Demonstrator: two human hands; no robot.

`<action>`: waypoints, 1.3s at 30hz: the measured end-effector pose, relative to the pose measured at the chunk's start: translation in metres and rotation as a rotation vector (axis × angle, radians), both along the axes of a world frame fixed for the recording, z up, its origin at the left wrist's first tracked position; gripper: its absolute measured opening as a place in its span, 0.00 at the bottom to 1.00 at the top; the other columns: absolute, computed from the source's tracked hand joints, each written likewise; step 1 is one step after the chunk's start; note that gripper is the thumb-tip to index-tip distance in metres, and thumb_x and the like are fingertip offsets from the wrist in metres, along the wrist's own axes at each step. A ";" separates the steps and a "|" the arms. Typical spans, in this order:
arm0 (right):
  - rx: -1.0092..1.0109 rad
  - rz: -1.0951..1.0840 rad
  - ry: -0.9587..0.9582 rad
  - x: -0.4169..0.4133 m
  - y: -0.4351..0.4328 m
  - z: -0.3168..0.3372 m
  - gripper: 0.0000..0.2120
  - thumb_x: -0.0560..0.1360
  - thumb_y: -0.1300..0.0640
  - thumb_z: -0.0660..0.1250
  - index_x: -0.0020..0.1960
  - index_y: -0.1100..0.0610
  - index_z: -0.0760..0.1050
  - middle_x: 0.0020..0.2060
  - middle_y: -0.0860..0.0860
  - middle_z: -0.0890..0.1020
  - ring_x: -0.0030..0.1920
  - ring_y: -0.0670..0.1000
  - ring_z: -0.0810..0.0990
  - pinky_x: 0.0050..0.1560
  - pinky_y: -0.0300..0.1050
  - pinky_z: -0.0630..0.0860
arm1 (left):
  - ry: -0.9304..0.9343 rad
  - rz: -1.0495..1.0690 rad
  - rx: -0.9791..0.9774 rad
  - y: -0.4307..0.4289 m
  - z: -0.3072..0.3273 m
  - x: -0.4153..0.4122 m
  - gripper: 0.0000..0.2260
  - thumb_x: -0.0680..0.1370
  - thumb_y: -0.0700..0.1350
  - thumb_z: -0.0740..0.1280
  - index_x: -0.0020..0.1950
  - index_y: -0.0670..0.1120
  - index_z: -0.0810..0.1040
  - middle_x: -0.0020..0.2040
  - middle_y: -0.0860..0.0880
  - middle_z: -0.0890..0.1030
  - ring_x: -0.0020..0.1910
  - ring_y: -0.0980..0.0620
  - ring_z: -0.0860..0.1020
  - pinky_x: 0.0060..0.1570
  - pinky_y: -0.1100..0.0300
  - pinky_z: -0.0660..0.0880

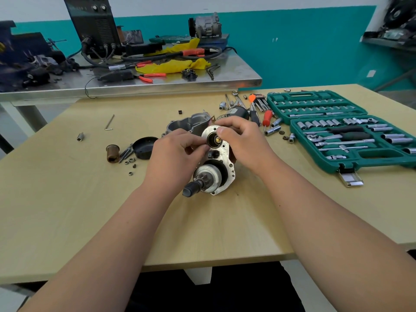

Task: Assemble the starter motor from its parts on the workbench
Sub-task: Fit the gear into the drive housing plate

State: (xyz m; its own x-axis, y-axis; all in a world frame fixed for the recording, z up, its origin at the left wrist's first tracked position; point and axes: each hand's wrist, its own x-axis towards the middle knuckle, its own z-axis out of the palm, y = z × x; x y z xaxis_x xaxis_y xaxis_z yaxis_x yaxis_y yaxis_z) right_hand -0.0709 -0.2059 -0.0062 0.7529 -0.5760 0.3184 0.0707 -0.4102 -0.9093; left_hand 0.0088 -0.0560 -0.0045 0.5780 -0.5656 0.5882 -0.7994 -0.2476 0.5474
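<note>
Silver metal starter motor housing (221, 154) at frame centre on tan bench (67, 199); left hand (177, 152) pinches its rim, right hand (240, 140) grips its top edge.

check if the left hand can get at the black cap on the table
Probably yes: the black cap lies uncovered just beside the left hand, though that hand would first have to let go of the motor.

This is a mechanic's workshop. An open green socket set case (337, 122) and loose nuts (132, 159) lie on a wooden workbench (67, 199). Behind it, a steel-topped bench (225, 80) carries a welding machine (96, 23), a blue vise (22, 46), red-handled pliers (153, 75) and thick black cables (171, 55) against a teal-painted wall (292, 52).
</note>
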 end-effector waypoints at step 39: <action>0.023 0.011 -0.023 -0.001 0.000 -0.001 0.08 0.73 0.52 0.67 0.52 0.46 0.79 0.42 0.44 0.82 0.40 0.37 0.80 0.35 0.28 0.73 | 0.323 0.030 -0.079 -0.003 -0.002 -0.003 0.10 0.72 0.45 0.76 0.35 0.58 0.80 0.32 0.61 0.80 0.34 0.66 0.76 0.35 0.74 0.70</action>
